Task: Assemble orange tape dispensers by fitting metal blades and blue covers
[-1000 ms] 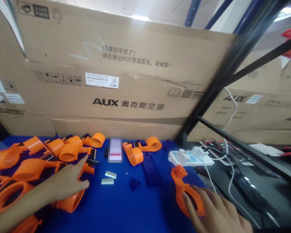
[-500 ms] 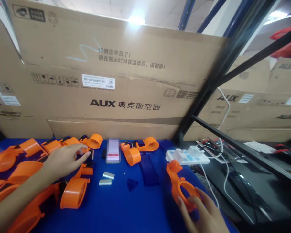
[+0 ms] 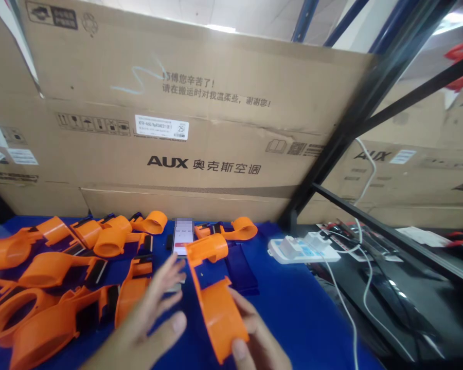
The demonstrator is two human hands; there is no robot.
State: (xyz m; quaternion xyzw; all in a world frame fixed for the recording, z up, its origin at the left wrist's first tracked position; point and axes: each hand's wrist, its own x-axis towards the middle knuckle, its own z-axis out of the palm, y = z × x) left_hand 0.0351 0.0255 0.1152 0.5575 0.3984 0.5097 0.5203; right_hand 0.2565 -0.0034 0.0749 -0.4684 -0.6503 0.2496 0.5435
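My right hand grips an orange plastic tape dispenser by its lower ring, thumb in front and fingers behind. The dispenser stands tilted over the middle of the blue table surface. Just left of it, my left hand is open with spread fingers, apart from the dispenser and holding nothing. Small silver metal pieces are mostly hidden behind its fingers. Several more orange tape dispensers with black pads, such as one on the far left, lie around the left forearm.
A phone stands at the back, beside another orange dispenser. A dark blue flat piece lies behind my right hand. On the right are a white power strip, cables and a black rack post. Cardboard walls the back.
My right hand has carried the tape dispenser from the right edge to the middle. My left hand has left the dispensers at the left and come toward it. The view has shifted slightly.
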